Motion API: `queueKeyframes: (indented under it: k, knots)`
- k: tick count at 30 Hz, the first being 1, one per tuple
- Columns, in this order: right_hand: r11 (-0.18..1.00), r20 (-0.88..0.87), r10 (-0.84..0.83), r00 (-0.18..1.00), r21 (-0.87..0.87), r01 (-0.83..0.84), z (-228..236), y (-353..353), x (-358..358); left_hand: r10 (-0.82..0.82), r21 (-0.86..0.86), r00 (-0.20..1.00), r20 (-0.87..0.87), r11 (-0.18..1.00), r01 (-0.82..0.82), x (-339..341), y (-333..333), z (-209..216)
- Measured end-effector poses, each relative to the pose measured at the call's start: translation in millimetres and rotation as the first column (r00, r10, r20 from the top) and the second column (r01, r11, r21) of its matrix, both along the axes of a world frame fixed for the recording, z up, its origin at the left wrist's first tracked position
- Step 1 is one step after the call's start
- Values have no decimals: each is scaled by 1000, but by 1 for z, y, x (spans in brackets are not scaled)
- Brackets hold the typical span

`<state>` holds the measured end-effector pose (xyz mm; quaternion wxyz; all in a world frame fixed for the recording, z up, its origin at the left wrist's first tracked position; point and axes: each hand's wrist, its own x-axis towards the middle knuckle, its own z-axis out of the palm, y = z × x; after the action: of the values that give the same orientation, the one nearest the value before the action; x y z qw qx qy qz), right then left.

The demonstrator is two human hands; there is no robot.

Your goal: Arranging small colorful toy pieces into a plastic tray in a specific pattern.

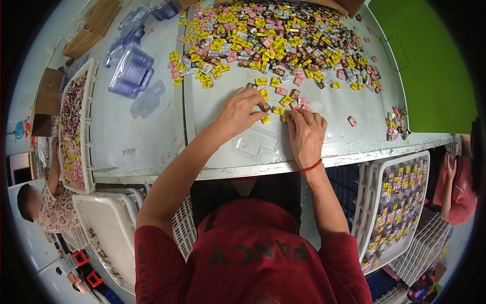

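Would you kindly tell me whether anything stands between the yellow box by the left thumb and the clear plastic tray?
Nothing visible does: the yellow box lies beside the left hand, and only tabletop shows between it and the clear plastic tray, nearer the person.

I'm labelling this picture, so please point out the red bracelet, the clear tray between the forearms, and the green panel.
Red bracelet (pixel 311 166), head view: band at wrist.
Clear tray (pixel 256 143), head view: its middle.
Green panel (pixel 435 66), head view: flat face.

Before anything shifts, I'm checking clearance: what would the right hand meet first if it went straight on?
The right hand would probably meet the small pink box-shaped pieces just ahead; its height is hard to judge, so it might pass over them.
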<state>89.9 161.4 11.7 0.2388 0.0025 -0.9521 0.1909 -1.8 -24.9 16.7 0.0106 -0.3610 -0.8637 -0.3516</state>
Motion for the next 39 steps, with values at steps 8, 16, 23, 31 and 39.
queueKeyframes:
  k: [8, 16, 23, 31, 39]
  knots:
    - [993, 101, 31, 994, 106, -42, 7, -20, -23, -44, -41, 999, 22, 998, 45, -12, -7, 5]
    - [974, 63, 4, 998, 225, -18, 3, -26, -22, -51, -37, 996, -77, 998, 48, -7, -16, -1]
    - [993, 41, 119, 992, 16, -120, 15, -15, -4, -172, -69, 970, 172, 980, 186, -11, -22, 10]
    - [987, 221, 155, 963, -69, -144, 8, 10, 29, -338, -41, 934, 115, 938, 345, -15, -11, 8]
    - [986, 106, 91, 990, -146, -75, -1, 2, 27, -345, -72, 928, 141, 931, 357, -6, -2, -2]
